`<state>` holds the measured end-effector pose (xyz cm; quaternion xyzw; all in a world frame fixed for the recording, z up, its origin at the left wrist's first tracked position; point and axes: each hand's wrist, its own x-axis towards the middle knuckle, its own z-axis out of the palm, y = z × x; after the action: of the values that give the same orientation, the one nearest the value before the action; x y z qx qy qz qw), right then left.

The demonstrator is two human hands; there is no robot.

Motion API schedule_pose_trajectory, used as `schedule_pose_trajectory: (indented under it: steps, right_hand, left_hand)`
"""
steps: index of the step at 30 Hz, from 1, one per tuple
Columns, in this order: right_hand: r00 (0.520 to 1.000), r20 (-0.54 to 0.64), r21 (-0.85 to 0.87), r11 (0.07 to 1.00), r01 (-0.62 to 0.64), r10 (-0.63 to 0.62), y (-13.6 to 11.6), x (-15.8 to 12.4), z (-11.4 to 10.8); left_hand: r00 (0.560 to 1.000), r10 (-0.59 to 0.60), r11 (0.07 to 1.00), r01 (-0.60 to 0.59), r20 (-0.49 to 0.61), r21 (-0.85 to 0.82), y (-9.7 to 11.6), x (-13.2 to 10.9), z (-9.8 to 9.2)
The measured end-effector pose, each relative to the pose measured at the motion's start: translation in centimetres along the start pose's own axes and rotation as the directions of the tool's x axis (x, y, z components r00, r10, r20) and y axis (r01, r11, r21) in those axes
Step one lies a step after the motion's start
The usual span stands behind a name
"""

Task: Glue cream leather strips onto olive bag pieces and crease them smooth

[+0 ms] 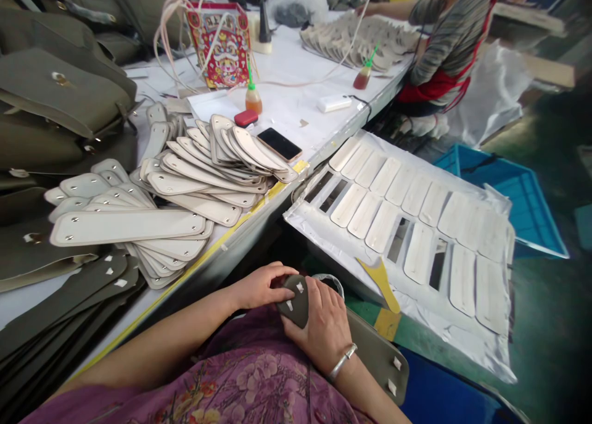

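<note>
An olive-green strap (295,313) lies across my lap, with small white tabs near its rounded ends. My left hand (266,286) is closed on the left end, its thumb against the edge beside a white tab. On the other side of that end, my right hand (329,319) wraps its fingers over the strap. The strap's far end (386,362) sticks out beyond my right wrist, two more white tabs showing on it. Part of the strap is hidden under my right hand and forearm.
Pale riveted straps (129,224) are piled on the table left of me, near olive bags (60,91). To the right, a white-covered board (444,319) bears pale pieces and a yellow scraper (382,282). A blue crate (531,214) stands beyond; a co-worker (453,48) sits at the table.
</note>
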<state>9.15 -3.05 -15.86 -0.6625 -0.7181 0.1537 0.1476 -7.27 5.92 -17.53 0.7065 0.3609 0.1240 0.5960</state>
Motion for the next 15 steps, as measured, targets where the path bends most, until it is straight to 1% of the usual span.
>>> schedule_pose_trajectory:
  steps: [4,8,11,15]
  right_hand:
    - [1.0,0.0,0.005,1.0,-0.017,0.017,-0.04,-0.08,-0.15]
    - [1.0,-0.011,-0.007,1.0,0.001,-0.001,0.12,-0.05,-0.11]
    - [1.0,-0.022,-0.022,1.0,0.012,-0.013,0.21,-0.01,-0.04]
    - [1.0,-0.003,-0.017,1.0,0.008,-0.008,0.3,0.14,0.04]
  left_hand:
    - [0.999,0.023,0.999,-0.022,0.025,-0.032,-0.43,-0.1,-0.06]
    - [0.998,0.028,1.0,-0.028,0.057,0.009,-0.17,-0.34,0.0]
    - [0.999,0.018,0.999,-0.019,0.046,0.029,0.09,-0.56,0.12]
    - [0.999,0.011,0.999,-0.01,0.04,-0.04,-0.21,-0.58,0.17]
